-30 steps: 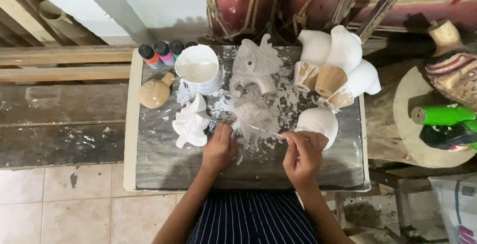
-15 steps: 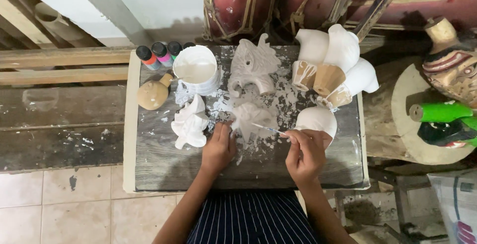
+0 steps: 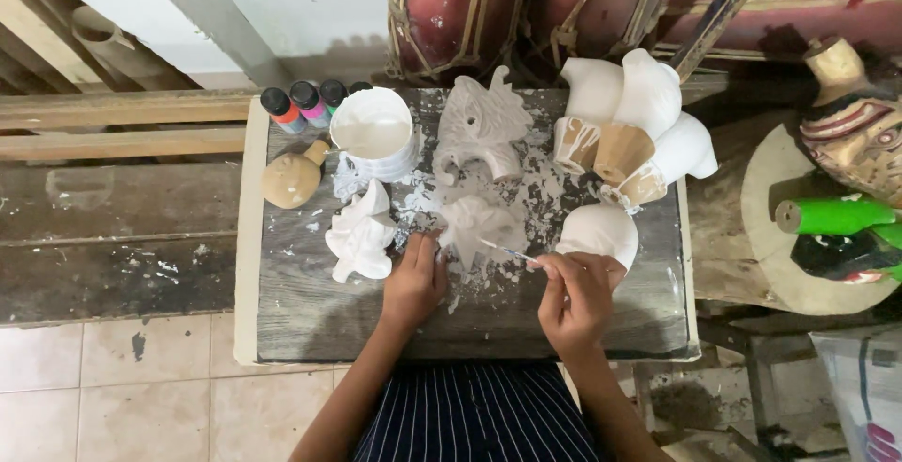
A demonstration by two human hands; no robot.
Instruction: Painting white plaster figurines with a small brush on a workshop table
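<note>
My left hand [image 3: 414,279] rests on the grey board [image 3: 310,316] and steadies a small white-painted carved mask [image 3: 484,224] at its left edge. My right hand [image 3: 575,295] pinches a thin paintbrush [image 3: 507,252] whose tip touches the mask's right side. White paint splatter covers the board around the mask. A white tub of paint [image 3: 373,133] stands behind it, and another small white mask [image 3: 360,234] lies just left of my left hand.
A larger white mask [image 3: 484,128], three white-and-bare-wood pieces [image 3: 628,124] and a white rounded piece [image 3: 598,232] sit on the board. Small paint bottles [image 3: 303,107] and a bare wooden piece [image 3: 291,178] are at the back left. Painted masks [image 3: 850,138] lie at the right.
My right hand has shifted slightly with the brush along the mask's right side. The left hand stays on the mask's edge.
</note>
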